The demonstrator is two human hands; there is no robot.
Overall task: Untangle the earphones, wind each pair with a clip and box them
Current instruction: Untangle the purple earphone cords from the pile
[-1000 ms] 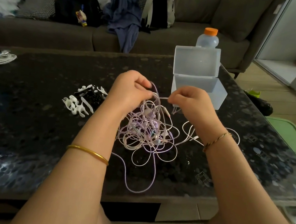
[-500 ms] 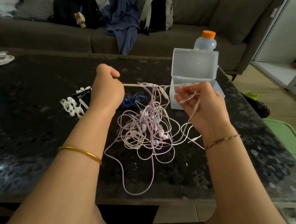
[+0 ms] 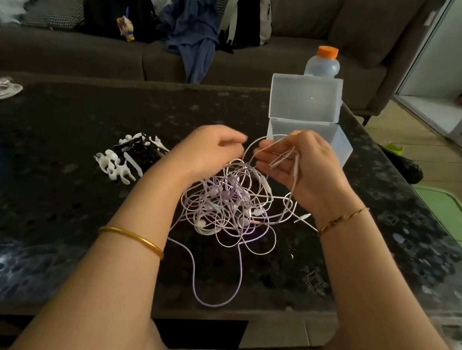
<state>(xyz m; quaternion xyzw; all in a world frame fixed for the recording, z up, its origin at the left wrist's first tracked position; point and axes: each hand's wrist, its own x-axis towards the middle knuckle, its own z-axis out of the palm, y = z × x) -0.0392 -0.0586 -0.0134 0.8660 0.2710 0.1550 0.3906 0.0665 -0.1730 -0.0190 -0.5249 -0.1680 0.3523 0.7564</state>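
The earphones (image 3: 228, 204) lie in one loose tangle of thin white and pale lilac cords on the dark table (image 3: 43, 177), just in front of the open box (image 3: 340, 146) on the person's side. The right hand (image 3: 305, 168) is raised directly in front of the box, palm turned inward, with its fingers curled round a few strands lifted out of the heap. The left hand (image 3: 209, 150) is in front of the box and to its left, with its fingers bent toward the same loops. It is blurred, so I cannot tell whether it has caught a cord. The clips (image 3: 127, 159), white and black, lie in a pile well to the left of the box. The cords look very light, limp and somewhat springy, so they will probably snag on each other rather than slide free. A hard pull would likely tighten the knots or strain the thin joints at the buds and plug. The better hold is probably a stiff end, a plug or an earbud, fed back through the loops while the other hand steadies the heap.
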